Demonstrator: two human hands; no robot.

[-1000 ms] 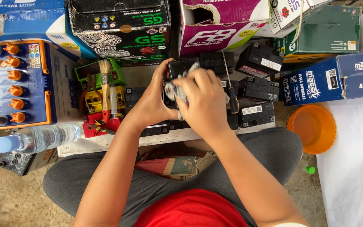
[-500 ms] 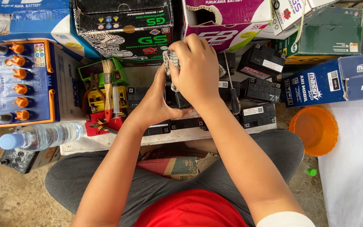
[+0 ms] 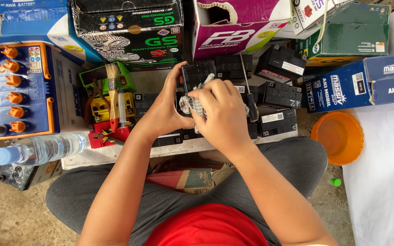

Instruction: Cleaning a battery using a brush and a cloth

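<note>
While the left hand (image 3: 167, 114) gripped the side of a small black battery (image 3: 198, 75) just above the middle of the frame, the right hand (image 3: 222, 116) was closed on a crumpled grey-white rag (image 3: 192, 105) and pressed it against the battery's near face. The two hands sat close together, both clamped on that battery. More small black batteries (image 3: 279, 93) lay to its right, with a screwdriver (image 3: 250, 98) resting across them. Left of the hands, a green, yellow and red set of trays (image 3: 108, 109) carried a paintbrush (image 3: 113, 89). A clear plastic bottle (image 3: 39, 149) lay at lower left, below a large blue battery with orange caps (image 3: 21, 91). Printed cardboard boxes (image 3: 128, 29) lined the top edge, and an orange bowl (image 3: 337, 136) sat at the right.
</note>
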